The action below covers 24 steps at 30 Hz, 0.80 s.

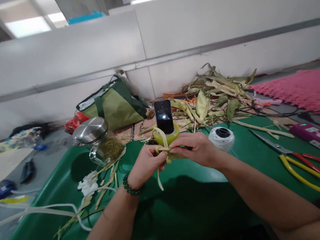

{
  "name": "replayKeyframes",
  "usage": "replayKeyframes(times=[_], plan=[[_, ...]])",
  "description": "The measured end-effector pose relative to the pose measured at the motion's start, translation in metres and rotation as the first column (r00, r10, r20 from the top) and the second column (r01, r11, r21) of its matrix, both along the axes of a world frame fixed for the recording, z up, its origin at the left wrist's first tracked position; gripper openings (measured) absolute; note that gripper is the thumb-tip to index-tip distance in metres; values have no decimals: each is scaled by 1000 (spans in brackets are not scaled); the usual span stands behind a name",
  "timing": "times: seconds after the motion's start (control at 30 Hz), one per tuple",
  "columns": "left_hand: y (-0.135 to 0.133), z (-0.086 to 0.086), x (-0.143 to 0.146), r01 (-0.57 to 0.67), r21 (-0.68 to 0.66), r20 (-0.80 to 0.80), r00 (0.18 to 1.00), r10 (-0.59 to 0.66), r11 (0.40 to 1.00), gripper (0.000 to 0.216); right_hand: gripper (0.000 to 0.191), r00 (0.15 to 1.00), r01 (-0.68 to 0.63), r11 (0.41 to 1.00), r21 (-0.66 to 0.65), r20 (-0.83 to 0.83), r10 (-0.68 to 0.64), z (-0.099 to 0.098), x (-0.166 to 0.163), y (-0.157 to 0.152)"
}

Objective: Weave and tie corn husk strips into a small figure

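Note:
My left hand [148, 164], with a dark green bead bracelet at the wrist, and my right hand [197, 148] meet over the green mat [188, 206]. Both pinch pale corn-husk strips [163, 152]. One loose strip end hangs down below the left fingers, another curls up toward the phone. A black phone [164, 116] stands upright in a yellow-green holder [166, 136] just beyond my fingers.
A steel-lidded glass jar [100, 141] stands left of the hands, a white thread spool [222, 137] to their right. Scissors with yellow and red handles [308, 166] lie at the right. A heap of corn husks [215, 93], a green bag [111, 104] and a pink mat [301, 85] lie behind.

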<state>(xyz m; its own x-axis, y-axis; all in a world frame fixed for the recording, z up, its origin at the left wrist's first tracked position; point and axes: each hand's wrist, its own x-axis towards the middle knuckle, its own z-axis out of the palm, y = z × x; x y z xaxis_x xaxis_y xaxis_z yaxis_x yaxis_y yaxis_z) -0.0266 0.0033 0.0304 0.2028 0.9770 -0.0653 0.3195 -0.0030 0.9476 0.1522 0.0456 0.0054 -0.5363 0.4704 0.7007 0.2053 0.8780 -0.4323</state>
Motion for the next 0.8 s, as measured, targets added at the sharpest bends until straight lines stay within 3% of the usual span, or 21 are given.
replayKeyframes(times=[0.3, 0.47, 0.67, 0.8], plan=[[0, -3, 4, 10, -95, -166, 986, -26, 995, 17, 15, 985, 105, 947, -305, 166, -56, 9, -2, -11], [2, -5, 4, -3, -77, -131, 991, -7, 997, 18, 20, 1000, -11, 808, -589, -10, 7, 9, -10, -12], [1, -6, 3, 15, -80, -79, 997, -21, 997, 22, 20, 995, -97, 730, -676, -65, 72, 9, -10, -8], [-2, -3, 1, 49, -93, -31, 998, -53, 994, 24, 21, 961, -276, 688, -671, -203, 188, 13, -5, -4]])
